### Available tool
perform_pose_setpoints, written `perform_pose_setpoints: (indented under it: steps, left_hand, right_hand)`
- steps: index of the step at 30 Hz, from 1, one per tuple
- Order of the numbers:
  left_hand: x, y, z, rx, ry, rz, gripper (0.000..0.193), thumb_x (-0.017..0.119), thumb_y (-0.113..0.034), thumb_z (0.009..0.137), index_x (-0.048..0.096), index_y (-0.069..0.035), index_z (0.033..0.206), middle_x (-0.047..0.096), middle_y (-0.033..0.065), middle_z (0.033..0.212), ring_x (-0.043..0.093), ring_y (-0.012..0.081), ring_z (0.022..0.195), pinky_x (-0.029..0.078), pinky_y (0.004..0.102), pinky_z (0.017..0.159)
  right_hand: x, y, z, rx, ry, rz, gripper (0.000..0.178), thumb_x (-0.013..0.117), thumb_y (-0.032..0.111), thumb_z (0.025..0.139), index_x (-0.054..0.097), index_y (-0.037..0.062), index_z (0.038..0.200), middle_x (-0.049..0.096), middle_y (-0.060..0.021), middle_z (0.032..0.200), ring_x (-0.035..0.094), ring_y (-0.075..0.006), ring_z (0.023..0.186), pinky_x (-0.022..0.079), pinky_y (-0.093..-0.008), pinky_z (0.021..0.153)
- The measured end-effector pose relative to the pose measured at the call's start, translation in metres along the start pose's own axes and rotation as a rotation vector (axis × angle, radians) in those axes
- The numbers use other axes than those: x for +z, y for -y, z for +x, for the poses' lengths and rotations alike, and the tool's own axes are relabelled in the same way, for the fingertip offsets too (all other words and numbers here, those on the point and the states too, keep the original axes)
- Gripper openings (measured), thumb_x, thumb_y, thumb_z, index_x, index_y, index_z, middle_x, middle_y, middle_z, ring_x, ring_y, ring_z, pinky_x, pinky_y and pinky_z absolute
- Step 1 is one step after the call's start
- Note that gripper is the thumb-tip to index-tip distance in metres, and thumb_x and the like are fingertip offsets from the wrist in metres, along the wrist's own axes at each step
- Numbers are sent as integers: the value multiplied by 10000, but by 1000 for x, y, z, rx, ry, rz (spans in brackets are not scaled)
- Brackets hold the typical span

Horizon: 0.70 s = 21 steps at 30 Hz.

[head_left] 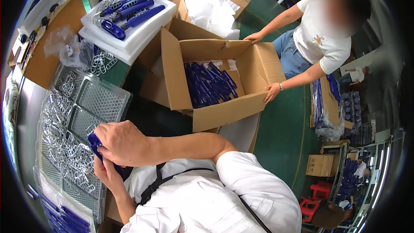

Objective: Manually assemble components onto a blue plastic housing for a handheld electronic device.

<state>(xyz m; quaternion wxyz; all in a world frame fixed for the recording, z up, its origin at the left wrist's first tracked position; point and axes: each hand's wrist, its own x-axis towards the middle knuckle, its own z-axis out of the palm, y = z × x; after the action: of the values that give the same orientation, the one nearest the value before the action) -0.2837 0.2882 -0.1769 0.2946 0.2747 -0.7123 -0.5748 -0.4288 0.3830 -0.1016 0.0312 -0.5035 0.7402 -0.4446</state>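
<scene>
Both hands meet at the right edge of a clear plastic compartmented tray (102, 97). The right hand (125, 140) closes around a long dark-blue plastic piece (94, 142), fingers curled over its upper part; the left hand (108, 174) pinches it lower down, seemingly to steady it, though some of that contact is hidden. Loose silver metal clips (60, 125) heap along the tray's left side, probably for easy reach. Beyond the tray's far edge, stacked white foam slabs (140, 34) bear similar blue pieces (144, 17), perhaps to cushion them. A co-worker's hands (272, 91) hold the right-hand corners of an open brown cardboard box (228, 112), where more blue plastic pieces (205, 84) lie toward the left wall.
</scene>
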Motion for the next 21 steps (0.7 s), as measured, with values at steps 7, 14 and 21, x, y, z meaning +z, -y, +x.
perform_pose_setpoints:
  steps: [7, 14, 21]
  left_hand:
    - [3, -1, 1, -61, 29, -109, 248, 487, -169, 1110, 657, 11, 1107, 644, 1, 788, 572, 70, 610, 427, 232, 538]
    - [-12, 2, -2, -124, -13, -130, 240, 505, -193, 1113, 654, -5, 1108, 665, 24, 792, 594, 95, 581, 444, 233, 526]
    - [-8, -2, -2, -187, -102, -204, 208, 533, -186, 1100, 652, -23, 1051, 664, 27, 796, 603, 102, 601, 437, 240, 528]
  right_hand:
    - [6, -12, 2, 16, 34, 72, 239, 734, 150, 860, 572, -10, 930, 666, -163, 886, 710, -346, 812, 581, -433, 680]
    - [23, -16, 12, -19, 103, 134, 231, 720, 151, 875, 583, -23, 942, 669, -171, 895, 713, -337, 839, 586, -437, 705]
    - [34, -23, 14, -31, 92, 159, 232, 718, 151, 875, 590, -26, 952, 672, -171, 900, 717, -334, 849, 590, -432, 717]
